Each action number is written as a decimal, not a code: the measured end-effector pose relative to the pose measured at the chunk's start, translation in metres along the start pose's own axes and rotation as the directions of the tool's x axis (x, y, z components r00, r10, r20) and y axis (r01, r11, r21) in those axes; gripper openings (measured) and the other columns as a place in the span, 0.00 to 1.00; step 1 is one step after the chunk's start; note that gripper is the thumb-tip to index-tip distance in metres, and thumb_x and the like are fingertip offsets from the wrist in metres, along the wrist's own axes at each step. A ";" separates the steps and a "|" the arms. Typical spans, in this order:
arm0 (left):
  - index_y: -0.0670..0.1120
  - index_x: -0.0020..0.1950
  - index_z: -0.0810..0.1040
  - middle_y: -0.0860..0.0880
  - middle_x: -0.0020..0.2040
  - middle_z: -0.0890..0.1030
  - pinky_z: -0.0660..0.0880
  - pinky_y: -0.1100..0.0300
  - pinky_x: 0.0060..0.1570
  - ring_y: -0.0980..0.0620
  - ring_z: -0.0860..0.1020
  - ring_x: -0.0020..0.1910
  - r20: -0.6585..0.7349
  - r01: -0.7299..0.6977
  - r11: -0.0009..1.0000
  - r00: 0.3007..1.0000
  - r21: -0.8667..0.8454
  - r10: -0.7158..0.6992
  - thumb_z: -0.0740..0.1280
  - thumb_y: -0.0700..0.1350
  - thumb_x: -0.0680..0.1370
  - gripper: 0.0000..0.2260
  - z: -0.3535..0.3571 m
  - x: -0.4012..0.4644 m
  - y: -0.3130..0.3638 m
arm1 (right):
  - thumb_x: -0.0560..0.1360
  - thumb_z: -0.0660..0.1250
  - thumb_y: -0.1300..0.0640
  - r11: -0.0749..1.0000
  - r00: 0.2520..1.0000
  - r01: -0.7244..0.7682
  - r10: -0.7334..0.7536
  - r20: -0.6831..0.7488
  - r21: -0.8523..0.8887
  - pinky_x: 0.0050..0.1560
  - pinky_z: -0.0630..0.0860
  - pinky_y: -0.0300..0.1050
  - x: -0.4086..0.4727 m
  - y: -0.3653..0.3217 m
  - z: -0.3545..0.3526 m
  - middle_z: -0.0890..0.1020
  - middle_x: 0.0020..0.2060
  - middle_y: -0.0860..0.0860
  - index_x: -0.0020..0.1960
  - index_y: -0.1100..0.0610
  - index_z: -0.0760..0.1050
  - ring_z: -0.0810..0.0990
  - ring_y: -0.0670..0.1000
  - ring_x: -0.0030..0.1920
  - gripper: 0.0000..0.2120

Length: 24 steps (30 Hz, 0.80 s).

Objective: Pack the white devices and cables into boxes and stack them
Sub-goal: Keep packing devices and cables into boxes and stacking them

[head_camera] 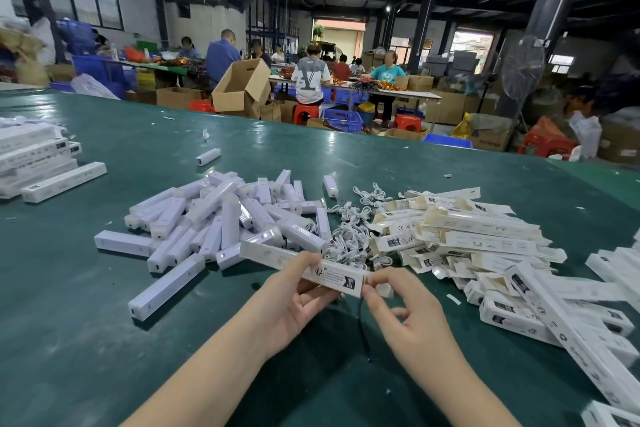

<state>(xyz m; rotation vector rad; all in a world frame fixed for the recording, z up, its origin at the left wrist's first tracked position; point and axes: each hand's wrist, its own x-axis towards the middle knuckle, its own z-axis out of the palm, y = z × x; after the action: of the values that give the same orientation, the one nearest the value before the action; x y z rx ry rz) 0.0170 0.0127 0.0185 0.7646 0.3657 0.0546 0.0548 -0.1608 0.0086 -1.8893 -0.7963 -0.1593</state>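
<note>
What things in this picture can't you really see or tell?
- Inside the held box, head view: its walls and the left hand hide whether a device is in it.
- Print on the box: too small to read.
- Box stack at far left: cut off by the edge.
- End flap at the right hand: fingers cover it.
- Cables: tangled, cannot be counted.

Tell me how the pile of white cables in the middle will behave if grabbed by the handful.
The cables look thin and looped, so probably floppy and light. They lie tangled together, so a handful would likely drag neighbours along.
</note>
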 end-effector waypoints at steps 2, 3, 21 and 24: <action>0.36 0.57 0.75 0.35 0.56 0.81 0.81 0.58 0.37 0.43 0.83 0.47 -0.009 -0.003 1.000 1.000 0.011 0.003 0.67 0.38 0.76 0.11 0.001 -0.001 0.000 | 0.80 0.63 0.59 0.999 0.995 -0.032 0.029 0.091 0.036 0.35 0.70 0.32 -0.001 -0.001 0.000 0.78 0.35 0.45 0.45 0.47 0.76 0.75 0.41 0.33 0.09; 0.36 0.57 0.75 0.35 0.55 0.81 0.81 0.58 0.37 0.43 0.83 0.47 -0.016 -0.006 1.000 1.000 0.020 0.006 0.67 0.38 0.76 0.11 0.002 -0.001 0.001 | 0.81 0.61 0.58 0.998 0.993 -0.039 0.033 0.113 0.051 0.37 0.73 0.35 -0.002 -0.002 0.000 0.79 0.34 0.46 0.46 0.46 0.75 0.76 0.43 0.33 0.09; 0.35 0.55 0.77 0.38 0.47 0.84 0.81 0.60 0.35 0.46 0.84 0.43 -0.004 0.040 0.999 0.999 -0.009 -0.040 0.68 0.42 0.77 0.12 0.006 -0.003 0.001 | 0.78 0.57 0.40 0.991 0.996 0.056 -0.064 0.061 0.122 0.35 0.77 0.48 -0.003 -0.005 -0.006 0.81 0.32 0.54 0.53 0.40 0.65 0.79 0.52 0.29 0.07; 0.35 0.55 0.77 0.38 0.46 0.84 0.81 0.60 0.36 0.46 0.84 0.42 -0.005 0.033 0.999 0.999 -0.022 -0.033 0.68 0.41 0.77 0.11 0.006 -0.003 0.001 | 0.75 0.59 0.41 0.995 0.995 0.082 -0.085 0.055 0.055 0.31 0.74 0.48 -0.005 -0.006 -0.006 0.77 0.30 0.55 0.52 0.40 0.65 0.75 0.55 0.28 0.08</action>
<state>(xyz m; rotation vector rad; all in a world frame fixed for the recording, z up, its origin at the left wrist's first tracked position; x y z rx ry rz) 0.0164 0.0089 0.0241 0.7366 0.3817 0.0299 0.0485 -0.1663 0.0138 -1.8188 -0.9111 -0.1354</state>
